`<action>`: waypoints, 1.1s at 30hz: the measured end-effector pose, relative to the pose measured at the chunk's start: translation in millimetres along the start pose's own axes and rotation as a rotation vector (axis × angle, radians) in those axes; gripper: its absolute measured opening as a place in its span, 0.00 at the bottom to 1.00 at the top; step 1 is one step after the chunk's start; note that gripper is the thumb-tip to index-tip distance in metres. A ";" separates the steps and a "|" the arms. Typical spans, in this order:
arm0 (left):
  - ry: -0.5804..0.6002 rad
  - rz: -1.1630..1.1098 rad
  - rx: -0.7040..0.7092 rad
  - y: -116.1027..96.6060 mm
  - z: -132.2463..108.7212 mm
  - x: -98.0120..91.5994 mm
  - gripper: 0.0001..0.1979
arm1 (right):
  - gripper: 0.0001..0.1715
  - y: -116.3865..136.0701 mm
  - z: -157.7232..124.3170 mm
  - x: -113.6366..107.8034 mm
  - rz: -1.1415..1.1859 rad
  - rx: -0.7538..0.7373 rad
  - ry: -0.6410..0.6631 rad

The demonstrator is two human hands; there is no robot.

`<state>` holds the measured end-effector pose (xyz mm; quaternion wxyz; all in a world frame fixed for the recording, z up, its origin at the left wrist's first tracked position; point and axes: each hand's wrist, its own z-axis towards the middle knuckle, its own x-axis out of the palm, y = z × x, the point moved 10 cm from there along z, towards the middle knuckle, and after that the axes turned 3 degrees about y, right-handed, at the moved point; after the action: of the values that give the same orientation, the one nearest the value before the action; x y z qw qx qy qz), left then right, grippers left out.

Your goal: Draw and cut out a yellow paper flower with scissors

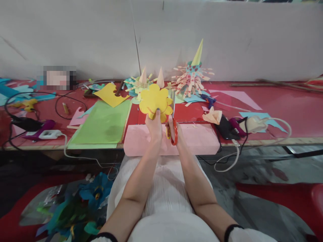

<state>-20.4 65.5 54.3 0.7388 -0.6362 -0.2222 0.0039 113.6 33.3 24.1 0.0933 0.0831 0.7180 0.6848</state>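
Note:
A yellow paper flower (153,98) with rounded petals is held up over the table, its lower edge pinched in my left hand (154,127), thumb on top. My right hand (173,127) grips scissors (174,134) with red-orange handles. Their blades point away from me, along the flower's right edge. Whether the blades touch the paper I cannot tell. Beneath both hands a pink sheet (199,139) lies at the table's front edge.
Green sheets (101,121) and a notched yellow sheet (111,94) lie to the left. Paper cone decorations (193,74) stand at the back. Power strips with cables (254,124) sit at the right, a purple and white one (42,132) at the left. A blue glue gun (208,99) rests behind.

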 end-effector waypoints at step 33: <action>0.046 0.065 -0.020 4.0 32.8 -9.0 0.09 | 0.31 -10.2 4.5 -9.2 -0.056 0.052 0.101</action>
<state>-38.3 94.4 50.7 0.7368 -0.6504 -0.1844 0.0112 123.8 34.9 13.9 0.0738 0.0308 0.7413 0.6665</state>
